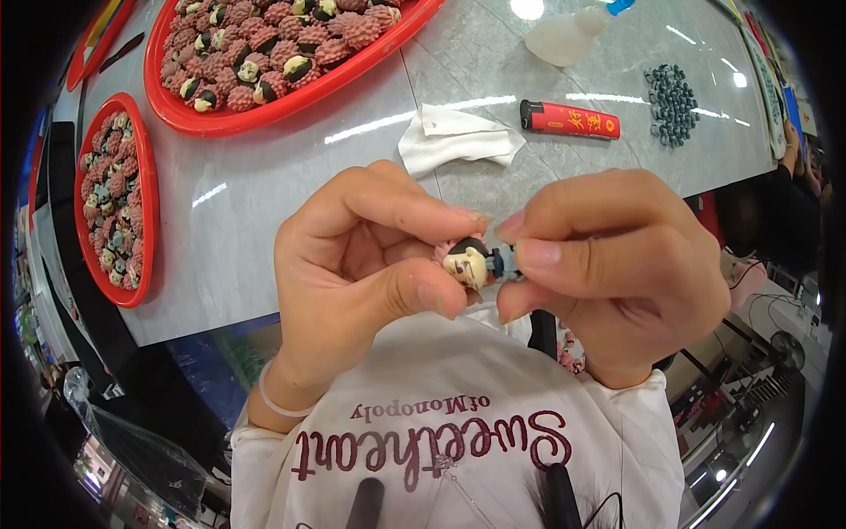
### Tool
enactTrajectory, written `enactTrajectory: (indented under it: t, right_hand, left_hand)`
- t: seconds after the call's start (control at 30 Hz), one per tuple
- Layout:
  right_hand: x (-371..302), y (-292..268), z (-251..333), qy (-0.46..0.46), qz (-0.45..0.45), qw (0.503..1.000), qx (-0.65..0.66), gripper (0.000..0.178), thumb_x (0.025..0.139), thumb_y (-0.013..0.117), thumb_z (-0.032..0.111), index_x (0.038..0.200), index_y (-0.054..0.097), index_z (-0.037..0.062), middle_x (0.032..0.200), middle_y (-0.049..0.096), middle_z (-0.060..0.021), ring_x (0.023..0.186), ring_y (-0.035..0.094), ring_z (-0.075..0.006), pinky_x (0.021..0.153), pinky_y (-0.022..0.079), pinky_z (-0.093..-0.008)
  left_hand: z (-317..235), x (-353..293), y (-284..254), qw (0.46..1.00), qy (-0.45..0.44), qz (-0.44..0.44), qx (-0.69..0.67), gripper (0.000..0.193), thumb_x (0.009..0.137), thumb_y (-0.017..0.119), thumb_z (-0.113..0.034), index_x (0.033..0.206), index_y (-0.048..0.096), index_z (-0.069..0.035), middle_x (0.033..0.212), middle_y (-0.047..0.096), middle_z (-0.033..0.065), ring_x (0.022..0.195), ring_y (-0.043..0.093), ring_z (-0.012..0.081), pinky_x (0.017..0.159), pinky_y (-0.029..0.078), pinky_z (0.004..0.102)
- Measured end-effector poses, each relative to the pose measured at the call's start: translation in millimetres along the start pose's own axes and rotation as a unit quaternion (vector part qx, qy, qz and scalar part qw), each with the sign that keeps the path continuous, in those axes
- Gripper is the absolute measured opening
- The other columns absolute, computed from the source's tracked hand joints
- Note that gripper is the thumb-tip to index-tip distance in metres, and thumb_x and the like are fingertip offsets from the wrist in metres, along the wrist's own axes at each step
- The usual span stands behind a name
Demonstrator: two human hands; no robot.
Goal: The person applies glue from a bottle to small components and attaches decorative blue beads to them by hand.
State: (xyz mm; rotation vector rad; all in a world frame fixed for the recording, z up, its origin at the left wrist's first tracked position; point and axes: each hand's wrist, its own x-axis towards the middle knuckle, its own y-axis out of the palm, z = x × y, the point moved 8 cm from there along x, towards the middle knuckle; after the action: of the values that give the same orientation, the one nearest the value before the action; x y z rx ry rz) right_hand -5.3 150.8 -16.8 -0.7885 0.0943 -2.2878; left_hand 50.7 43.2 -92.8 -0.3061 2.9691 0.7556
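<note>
Between my two hands, close to my chest, is a small figurine head (467, 264) with pink hair, a dark band and a pale face. My left hand (361, 242) is closed, pinching the head between thumb and fingertips. A small blue-grey figurine body (506, 263) meets the head at its neck side. My right hand (617, 260) is closed on that body with thumb and forefinger, which cover most of it. Whether head and body are fully joined, I cannot tell.
A large red tray (225, 123) of pink-haired heads lies at the far left, a smaller red tray (148, 238) nearer. White cloth (458, 141), a red lighter (573, 121), a clear bottle (568, 37) with blue tip and clustered blue-grey pieces (672, 106) lie beyond my hands.
</note>
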Motion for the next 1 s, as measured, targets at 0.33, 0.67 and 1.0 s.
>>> enactTrajectory:
  t: [0.33,0.67,1.0]
  right_hand:
    - [7.9,11.4,-4.1,-0.015,0.011,0.997,-0.076,0.025,0.056,0.073,-0.006,0.076,0.059,-0.0009,0.079,0.058,-0.0153,0.059,0.054,-0.0152,0.046,0.044,-0.0212]
    - [-1.2,-7.6,-7.0,0.011,-0.038,0.993,-0.112,0.040,0.074,0.062,0.039,0.088,0.062,0.0009,0.092,0.051,-0.0140,0.075,0.049,-0.0187,0.057,0.039,-0.0231]
    - [-5.5,-13.7,-30.8,0.097,-0.073,0.992,-0.037,0.019,0.076,0.062,0.013,0.087,0.059,-0.0025,0.081,0.053,-0.0106,0.066,0.046,-0.0132,0.053,0.035,-0.0206]
  left_hand:
    - [-15.3,3.7,-11.8,0.996,0.088,0.018,-0.005,0.028,0.067,0.068,0.004,0.093,0.057,0.005,0.081,0.053,0.0071,0.072,0.054,0.0092,0.062,0.045,0.0187]
    - [-129.6,-20.4,-109.1,0.898,0.211,-0.173,0.346,0.020,0.075,0.058,0.000,0.095,0.055,0.000,0.097,0.054,0.0097,0.083,0.053,0.0139,0.068,0.045,0.0243]
    - [-168.3,-28.1,-164.2,0.515,0.102,-0.239,0.817,0.020,0.080,0.052,-0.009,0.099,0.055,-0.007,0.100,0.049,0.0098,0.093,0.049,0.0259,0.081,0.039,0.0329]
